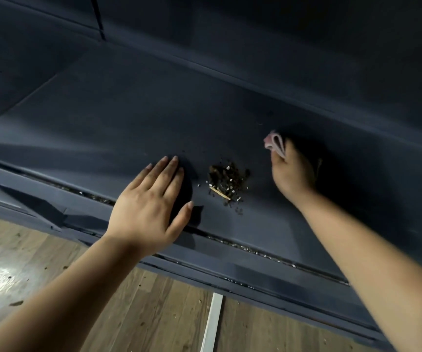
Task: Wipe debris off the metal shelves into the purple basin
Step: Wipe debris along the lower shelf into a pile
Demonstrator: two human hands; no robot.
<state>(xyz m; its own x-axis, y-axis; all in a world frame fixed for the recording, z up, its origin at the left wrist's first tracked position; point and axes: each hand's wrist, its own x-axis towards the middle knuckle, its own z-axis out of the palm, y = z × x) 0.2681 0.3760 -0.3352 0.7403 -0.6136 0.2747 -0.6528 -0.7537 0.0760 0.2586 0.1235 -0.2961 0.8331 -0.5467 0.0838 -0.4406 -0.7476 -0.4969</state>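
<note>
A small heap of dark debris [227, 181] with white grains and a yellowish stick lies on the dark grey metal shelf [118, 118], near its front edge. My left hand [151, 201] is flat with straight fingers just left of the heap, over the shelf's front edge. My right hand [291, 174] is to the right of the heap and grips a folded pink cloth [274, 143], which sticks up above my fingers. The purple basin is not in view.
More crumbs sit in the groove [245, 246] along the shelf's front lip. Below is a wooden floor [154, 313] with scattered bits and a white strip [212, 323]. Another dark shelf overhangs at the top.
</note>
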